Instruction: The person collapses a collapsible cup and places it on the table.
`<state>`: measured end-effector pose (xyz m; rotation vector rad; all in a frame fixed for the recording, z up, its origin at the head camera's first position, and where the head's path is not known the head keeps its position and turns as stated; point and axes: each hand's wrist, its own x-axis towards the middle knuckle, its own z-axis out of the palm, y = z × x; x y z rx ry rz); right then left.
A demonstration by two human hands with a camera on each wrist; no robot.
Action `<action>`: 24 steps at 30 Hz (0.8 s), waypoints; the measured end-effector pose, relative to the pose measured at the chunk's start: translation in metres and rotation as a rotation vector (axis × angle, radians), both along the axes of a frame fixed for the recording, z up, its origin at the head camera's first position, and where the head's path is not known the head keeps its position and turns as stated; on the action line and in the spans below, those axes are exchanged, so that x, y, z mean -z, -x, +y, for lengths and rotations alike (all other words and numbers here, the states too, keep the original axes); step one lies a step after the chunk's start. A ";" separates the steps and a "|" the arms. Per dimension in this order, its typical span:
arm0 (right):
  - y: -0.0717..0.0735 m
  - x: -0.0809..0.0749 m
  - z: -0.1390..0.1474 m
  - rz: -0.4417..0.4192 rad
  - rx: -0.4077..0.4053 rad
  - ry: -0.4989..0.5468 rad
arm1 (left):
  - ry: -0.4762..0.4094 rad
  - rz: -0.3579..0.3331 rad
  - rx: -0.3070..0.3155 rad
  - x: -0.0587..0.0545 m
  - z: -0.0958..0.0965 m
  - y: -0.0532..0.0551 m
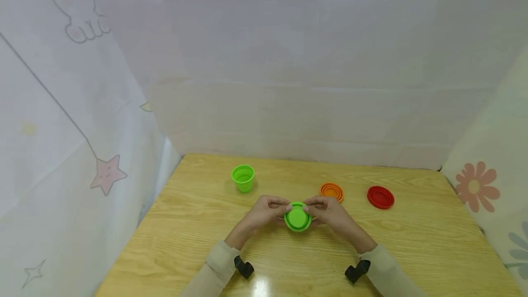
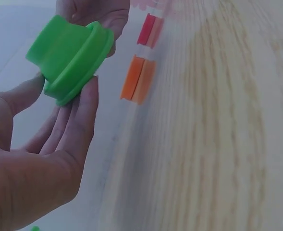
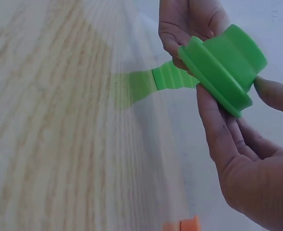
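A partly folded green collapsible cup (image 1: 298,218) is held above the table between both hands, its base facing the head camera. My left hand (image 1: 264,213) pinches its left side, thumb near the base and fingers at the rim. On the other side my right hand (image 1: 332,214) pinches it the same way. In the left wrist view the green cup (image 2: 69,60) shows a stepped side, with its base section standing out from the wide rim. The right wrist view shows this cup (image 3: 223,70) tilted between the fingers of both hands.
A second green cup (image 1: 243,178), fully extended, stands upright at the back left of the wooden table (image 1: 198,223). Behind my right hand lies a flattened orange cup (image 1: 332,191). Farther right is a flattened red cup (image 1: 380,197). A pale cloth (image 1: 305,68) hangs behind the table.
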<state>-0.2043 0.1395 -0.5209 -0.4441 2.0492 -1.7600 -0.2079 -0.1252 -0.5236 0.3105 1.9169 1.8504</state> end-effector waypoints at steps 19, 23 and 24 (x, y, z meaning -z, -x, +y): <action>-0.002 -0.005 -0.002 0.180 0.058 -0.119 | -0.022 -0.032 0.068 -0.004 0.001 0.001; -0.005 -0.007 -0.003 0.268 0.075 -0.188 | -0.049 -0.028 0.057 -0.005 0.003 0.001; -0.005 -0.007 -0.003 0.291 0.072 -0.199 | -0.054 -0.030 0.053 -0.005 0.004 0.000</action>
